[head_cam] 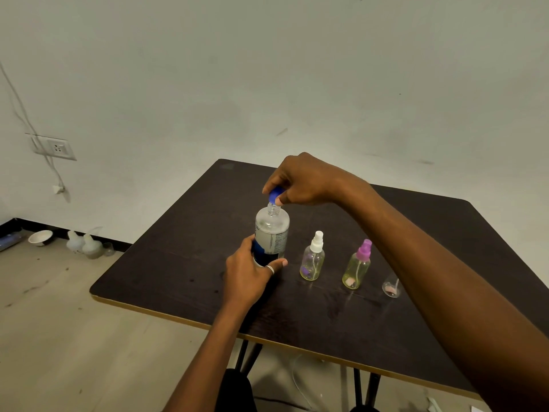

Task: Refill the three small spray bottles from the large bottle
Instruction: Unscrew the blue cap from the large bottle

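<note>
A large clear bottle with a blue and white label stands upright on the dark table. My left hand grips its lower body. My right hand pinches the blue cap, which sits just above the bottle's open neck. To the right stand a small spray bottle with a white nozzle and another with a purple nozzle. A third small clear bottle is partly hidden behind my right forearm; its top is not visible.
On the floor at the left wall lie a white bowl and two pale bottles. A wall socket with a hanging cable is at the left. The table's front edge runs diagonally, with metal legs below.
</note>
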